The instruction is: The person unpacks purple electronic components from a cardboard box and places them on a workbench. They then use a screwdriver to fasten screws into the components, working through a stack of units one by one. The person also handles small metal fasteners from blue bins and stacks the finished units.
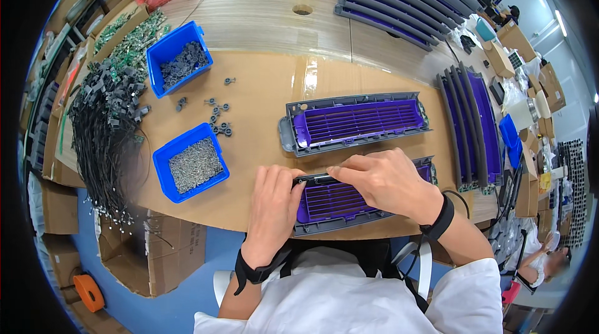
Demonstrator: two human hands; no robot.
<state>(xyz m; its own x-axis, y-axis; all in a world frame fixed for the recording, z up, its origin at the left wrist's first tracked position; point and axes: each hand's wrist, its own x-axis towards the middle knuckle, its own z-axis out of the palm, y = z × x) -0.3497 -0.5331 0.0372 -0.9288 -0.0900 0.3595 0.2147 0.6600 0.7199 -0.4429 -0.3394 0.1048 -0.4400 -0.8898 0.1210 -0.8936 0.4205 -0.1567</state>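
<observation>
Close to the table's front edge lies a grey housing panel with a purple slatted grille (334, 204). My left hand (272, 206) is closed round its left end, thumb on the upper edge. My right hand (390, 184) reaches over the panel, thumb and forefinger pinched together at the upper edge near a dark strip (317, 179); what the fingertips hold is too small to make out. Just beyond, a similar grille panel (362, 123) rests inner side up, touched by neither hand. Both my wrists wear black bands.
Left of the panels stand a blue bin of grey parts (151, 70) and a blue bin of screws (160, 171). Loose grey parts (218, 128) lie between them. Dark cables (103, 140) heap at the left edge. Finished-looking curved panels (399, 3) are stacked behind, and more (471, 125) at right.
</observation>
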